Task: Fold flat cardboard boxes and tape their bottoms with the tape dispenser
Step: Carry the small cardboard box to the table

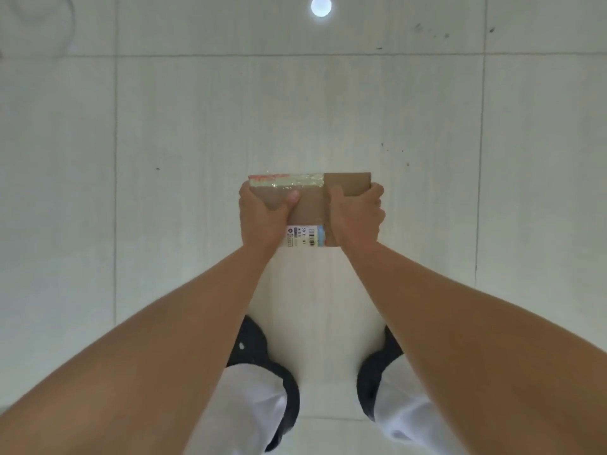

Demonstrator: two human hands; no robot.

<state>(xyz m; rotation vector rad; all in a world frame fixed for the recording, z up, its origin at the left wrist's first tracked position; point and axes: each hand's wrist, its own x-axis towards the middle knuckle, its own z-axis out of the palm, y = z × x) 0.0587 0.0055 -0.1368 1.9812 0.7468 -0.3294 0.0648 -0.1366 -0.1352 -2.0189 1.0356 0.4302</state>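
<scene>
A small brown cardboard box [312, 205] is held out in front of me above the floor, gripped from both sides. My left hand [262, 215] grips its left side with the thumb lying on the top face. My right hand [358, 215] grips its right side, thumb over the top. Shiny tape with a red-and-white strip [285, 180] runs along the left part of the far edge. A white barcode label [305, 236] sits at the near edge between my hands. No tape dispenser is in view.
Pale floor tiles [197, 126] with dark grout lines lie all around. A round light reflection [321, 5] shines at the top. My dark shoes [262, 362] and white trouser legs show at the bottom.
</scene>
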